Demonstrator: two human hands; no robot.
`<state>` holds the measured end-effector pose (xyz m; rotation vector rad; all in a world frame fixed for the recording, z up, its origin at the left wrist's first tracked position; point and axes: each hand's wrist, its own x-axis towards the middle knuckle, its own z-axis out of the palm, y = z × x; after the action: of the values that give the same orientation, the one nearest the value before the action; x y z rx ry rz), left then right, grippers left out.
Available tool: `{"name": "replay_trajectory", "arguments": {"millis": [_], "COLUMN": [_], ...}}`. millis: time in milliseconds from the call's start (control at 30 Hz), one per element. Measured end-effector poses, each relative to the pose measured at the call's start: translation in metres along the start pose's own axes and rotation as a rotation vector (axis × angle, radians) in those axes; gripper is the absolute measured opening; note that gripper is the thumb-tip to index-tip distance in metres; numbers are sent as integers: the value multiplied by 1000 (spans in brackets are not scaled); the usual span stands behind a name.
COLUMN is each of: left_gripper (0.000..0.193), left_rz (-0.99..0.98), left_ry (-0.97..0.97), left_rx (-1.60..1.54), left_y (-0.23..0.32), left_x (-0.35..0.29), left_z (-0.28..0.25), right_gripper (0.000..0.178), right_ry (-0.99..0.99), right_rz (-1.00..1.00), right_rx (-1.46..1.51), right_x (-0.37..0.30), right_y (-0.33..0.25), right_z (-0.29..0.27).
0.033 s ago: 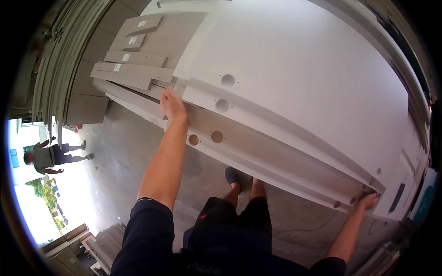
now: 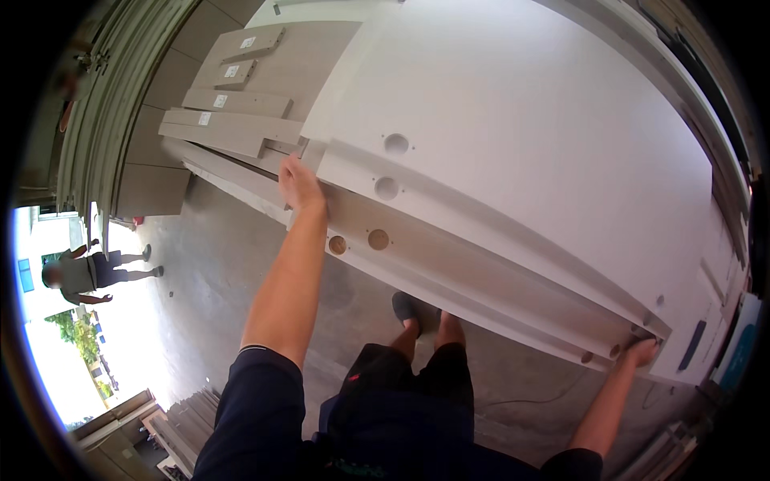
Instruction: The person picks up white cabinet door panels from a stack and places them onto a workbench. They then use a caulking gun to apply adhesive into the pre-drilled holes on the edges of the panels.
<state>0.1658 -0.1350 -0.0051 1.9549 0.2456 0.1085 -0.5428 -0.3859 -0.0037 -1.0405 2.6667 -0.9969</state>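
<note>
Across the middle and right of the frame, the stacked white panels point(image 2: 529, 136) block us, edges stepped toward us. Our left hand point(image 2: 298, 183) and right hand point(image 2: 642, 351) sit at their two ends. Upper left, beige boards point(image 2: 241, 104) crowd the stack. Bare concrete floor point(image 2: 216, 272) lies open at lower left, where a distant person point(image 2: 88, 272) stands.

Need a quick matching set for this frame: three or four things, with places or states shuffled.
1. left hand
2. right hand
3. white panel
4. grey-brown boards

a. top of the stack, round holes near its edge
b. grips the stack's near right corner
c. lie beyond the stack, small labels on them
d. rests on the stack's left edge

1-d, 2-b, 3-a, 4-c
</note>
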Motion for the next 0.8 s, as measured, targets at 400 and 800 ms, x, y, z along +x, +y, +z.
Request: {"name": "replay_trajectory", "arguments": {"millis": [400,800], "left_gripper": [38,43], "left_rz": [293,418], "left_ry": [-101,-258], "left_rx": [169,302], "left_y": [-9,-3], "left_x": [-8,-16], "left_z": [-10,-21], "right_gripper": [40,38], "right_ry": [-127,-51], "right_rz": [-355,-346], "right_rx": [-236,-117], "right_x": [26,39], "right_y": [28,58], "right_z": [-9,-3]}}
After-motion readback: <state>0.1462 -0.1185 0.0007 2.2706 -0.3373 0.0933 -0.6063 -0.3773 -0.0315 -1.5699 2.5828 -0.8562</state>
